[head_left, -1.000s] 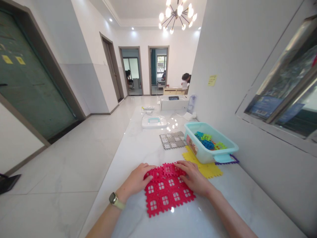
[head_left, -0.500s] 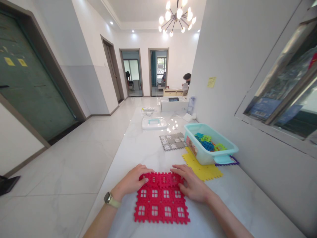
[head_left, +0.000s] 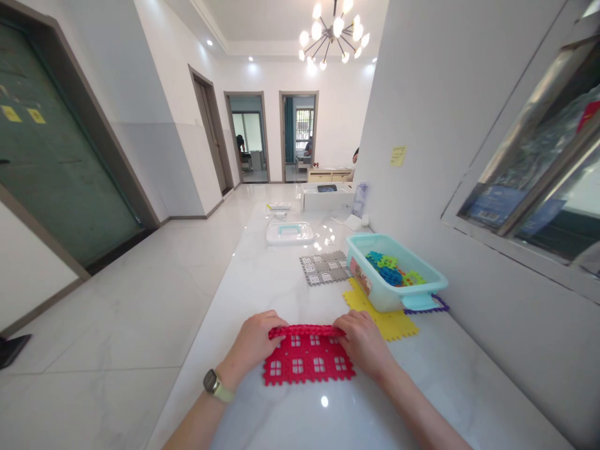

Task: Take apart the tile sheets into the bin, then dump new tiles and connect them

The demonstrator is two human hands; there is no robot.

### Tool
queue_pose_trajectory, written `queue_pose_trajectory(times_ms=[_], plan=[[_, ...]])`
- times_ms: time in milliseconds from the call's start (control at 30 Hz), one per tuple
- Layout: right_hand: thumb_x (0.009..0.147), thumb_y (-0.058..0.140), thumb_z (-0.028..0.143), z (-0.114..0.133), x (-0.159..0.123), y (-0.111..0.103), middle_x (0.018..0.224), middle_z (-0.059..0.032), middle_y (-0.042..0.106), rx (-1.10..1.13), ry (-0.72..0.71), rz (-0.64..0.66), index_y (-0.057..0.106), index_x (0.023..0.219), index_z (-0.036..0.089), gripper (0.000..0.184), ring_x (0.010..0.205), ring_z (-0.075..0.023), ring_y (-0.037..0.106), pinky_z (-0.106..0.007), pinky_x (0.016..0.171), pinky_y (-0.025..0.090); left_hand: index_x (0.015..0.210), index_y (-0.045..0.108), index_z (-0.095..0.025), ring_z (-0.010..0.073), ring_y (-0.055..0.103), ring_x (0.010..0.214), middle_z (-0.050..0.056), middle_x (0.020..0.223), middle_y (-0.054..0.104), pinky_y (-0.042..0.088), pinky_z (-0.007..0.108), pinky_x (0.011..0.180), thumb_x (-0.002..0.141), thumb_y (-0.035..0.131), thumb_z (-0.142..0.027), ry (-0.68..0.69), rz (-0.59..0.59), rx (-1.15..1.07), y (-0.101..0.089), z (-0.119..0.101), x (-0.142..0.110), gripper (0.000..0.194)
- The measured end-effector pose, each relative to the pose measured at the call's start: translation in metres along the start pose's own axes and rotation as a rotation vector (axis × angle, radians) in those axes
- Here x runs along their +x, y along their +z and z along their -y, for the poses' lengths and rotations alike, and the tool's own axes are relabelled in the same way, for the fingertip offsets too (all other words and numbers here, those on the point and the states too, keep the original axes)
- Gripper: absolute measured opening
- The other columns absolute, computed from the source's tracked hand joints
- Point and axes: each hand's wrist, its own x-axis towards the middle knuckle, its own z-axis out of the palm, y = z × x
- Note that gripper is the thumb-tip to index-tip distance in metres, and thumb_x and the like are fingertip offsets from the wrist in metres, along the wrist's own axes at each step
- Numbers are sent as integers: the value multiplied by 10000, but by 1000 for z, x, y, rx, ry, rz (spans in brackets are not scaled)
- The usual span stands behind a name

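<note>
A red mat of joined window tiles point(head_left: 307, 362) lies on the white marble counter point(head_left: 281, 294) in front of me. Its far row is bent upward, standing on edge. My left hand point(head_left: 253, 342) grips the left end of that raised row, fingers curled round it. At the right end, my right hand point(head_left: 363, 342) is closed on the same row. A watch sits on my left wrist.
A yellow tile mat point(head_left: 396, 324) and a purple piece point(head_left: 438, 307) lie under a teal bin point(head_left: 394, 294) of coloured tiles against the right wall. A grey tile mat point(head_left: 325, 267), a white tray point(head_left: 289, 232) and a white box point(head_left: 327, 195) stand farther back. The counter's left edge drops to the floor.
The red mat was squared up and pulled toward me, then its far row was folded upward. Both hands went from lying flat on the mat to gripping the raised row.
</note>
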Motion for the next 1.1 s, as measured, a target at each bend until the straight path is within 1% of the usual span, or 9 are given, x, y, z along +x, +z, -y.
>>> queue_pose_trajectory(times_ms=[133,267,433,567,700,767,867,1000,1100], plan=[[715,480,21,3,-1,2,924,-63,689,-25,24,12,640,851,204,279,930,-234,558,-327,778,361,906,686,-228,199,592,938,32,974,637,463,287,845,690,540,-44,25,5,10,2,-2,-2,319],[694,481,41,-1,-2,5,986,-59,673,119,27,13,635,958,200,345,972,-229,571,-318,828,405,937,666,-225,204,588,969,30,1006,651,460,314,897,664,505,-4,61,7,6,3,-2,-2,386],[836,436,93,-8,-2,8,991,-66,675,273,49,-120,635,966,201,261,972,-217,590,-324,853,448,1024,693,-248,196,615,996,29,1048,685,476,322,927,852,441,-89,77,-75,-43,0,-3,0,344],[886,506,235,-9,-4,3,1071,-84,669,436,46,-249,589,1126,189,258,966,-220,610,-343,869,470,1129,663,-239,201,632,1021,26,1120,695,480,324,954,901,502,-211,27,-168,-113,-10,-8,-2,280],[893,520,323,-10,-6,-6,899,-39,695,522,95,-29,592,1177,210,313,785,-210,631,-326,717,486,1097,665,-212,182,655,905,13,1017,721,506,280,855,874,548,-231,-2,25,-249,-20,-14,-4,252],[889,515,317,-10,-6,-7,895,-40,705,491,110,74,627,1157,214,308,795,-218,638,-337,735,482,1047,677,-194,181,646,871,17,950,716,505,276,828,850,548,-201,-6,127,-252,-19,-14,-5,235],[868,522,286,-12,-6,-3,1051,-80,698,418,96,103,656,1157,198,331,938,-243,636,-365,857,467,1149,656,-204,217,600,1003,53,1061,673,465,327,939,806,605,-222,-23,129,-159,-13,-8,-5,347],[841,538,267,-15,-6,0,997,-92,668,349,96,120,657,1188,194,374,922,-242,622,-368,861,465,1338,548,-211,261,490,1195,99,1289,554,361,392,1081,772,661,-282,-62,119,-76,-8,3,-7,582],[838,538,252,-13,-6,-2,1035,-94,640,375,82,122,653,1194,199,378,958,-234,615,-357,887,460,1396,487,-243,255,456,1223,84,1335,520,339,395,1095,781,627,-232,-5,157,-72,-9,4,-8,631]])
